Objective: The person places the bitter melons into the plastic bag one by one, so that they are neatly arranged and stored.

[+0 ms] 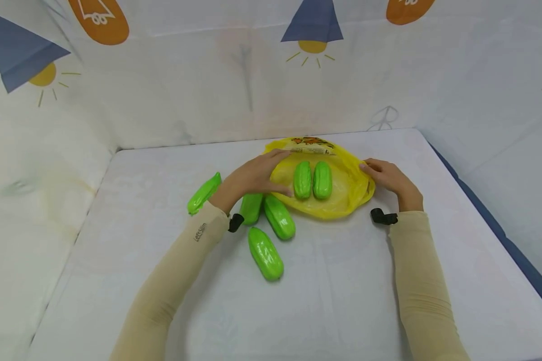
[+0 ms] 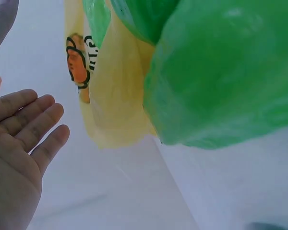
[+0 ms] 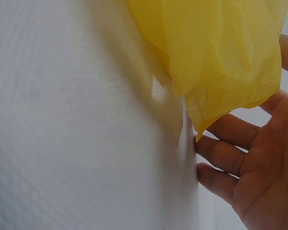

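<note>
A yellow plastic bag [image 1: 343,185] lies spread at the back of the table, with dark print along its far edge. Two glossy green oblong packets [image 1: 302,179] rest side by side on it. My left hand [image 1: 257,175] is over the bag's left edge, thumb spread from the fingers; in the left wrist view its fingers [image 2: 43,117] are straight and nothing is in them. My right hand [image 1: 388,178] pinches the bag's right edge between thumb and fingers. In the right wrist view, yellow film [image 3: 225,57] hangs between that thumb and the fingers [image 3: 221,153].
Several more green packets [image 1: 265,254] lie on the white tabletop [image 1: 334,301] left of the bag and nearer to me, some partly behind my left wrist. A printed white cloth [image 1: 198,80] stands behind the table. Each wrist wears a small black device [image 1: 383,216].
</note>
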A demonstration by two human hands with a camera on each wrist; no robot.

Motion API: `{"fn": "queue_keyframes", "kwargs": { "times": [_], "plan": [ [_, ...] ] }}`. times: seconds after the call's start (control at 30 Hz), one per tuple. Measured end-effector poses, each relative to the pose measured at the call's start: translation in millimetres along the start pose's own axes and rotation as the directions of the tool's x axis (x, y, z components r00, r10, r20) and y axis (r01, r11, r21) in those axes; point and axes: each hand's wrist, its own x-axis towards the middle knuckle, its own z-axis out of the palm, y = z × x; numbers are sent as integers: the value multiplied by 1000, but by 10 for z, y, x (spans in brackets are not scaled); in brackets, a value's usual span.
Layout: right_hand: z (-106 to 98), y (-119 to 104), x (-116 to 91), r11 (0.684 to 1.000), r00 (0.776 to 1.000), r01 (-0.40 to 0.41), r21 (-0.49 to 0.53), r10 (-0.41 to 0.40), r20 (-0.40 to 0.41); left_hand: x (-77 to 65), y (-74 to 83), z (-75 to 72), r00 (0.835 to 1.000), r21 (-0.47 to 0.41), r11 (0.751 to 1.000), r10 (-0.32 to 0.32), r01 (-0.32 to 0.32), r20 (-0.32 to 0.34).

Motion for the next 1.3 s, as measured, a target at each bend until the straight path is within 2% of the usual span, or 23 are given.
{"fn": "queue_keyframes", "kwargs": {
  "times": [0.23, 0.73, 1.1, 1.3],
  "plan": [
    [-6, -24, -9, 1000, 1000, 4, -4, -4, 0, -179, -124, -25, 999, -5, 999, -42, 42, -16],
    [18, -11, -17, 1000, 1000, -11, -2, 11, 4, -508, -242, 30, 997, -9, 999, -36, 36, -73],
    [14, -16, -14, 1000, 1000, 7, 6, -7, -3, -754, -362, 240, 994, -2, 997, -74, 74, -75],
    [24, -2, -10, 1000, 1000, 2, 18, -2, -4, -841, -424, 404, 995, -36, 997, -74, 72, -64]
  ]
}}
